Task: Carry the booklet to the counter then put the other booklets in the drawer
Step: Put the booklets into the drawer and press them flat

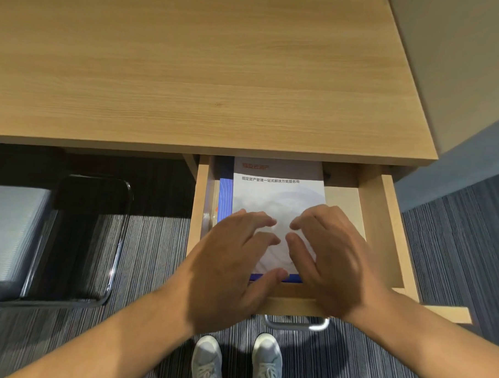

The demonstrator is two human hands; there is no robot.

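Two booklets: a white-covered booklet [276,195] lies on a blue-edged booklet [224,193] inside the open drawer [379,223], lower centre of the frame.
Left hand [228,262]: fingers spread flat over the white cover, thumb at the stack's near edge; it grips nothing.
Right hand [334,258]: likewise open, palm down on the cover's right part, holding nothing.
Step in hand: judged as squaring the stack; press lightly, slide both booklets back together, keep edges aligned, and clear fingers before pushing the handle [296,323].
Hidden: the far ends of the booklets sit under the desk [190,72]; the count beneath the top cover cannot be told.
Hard to read: red logo blurred.
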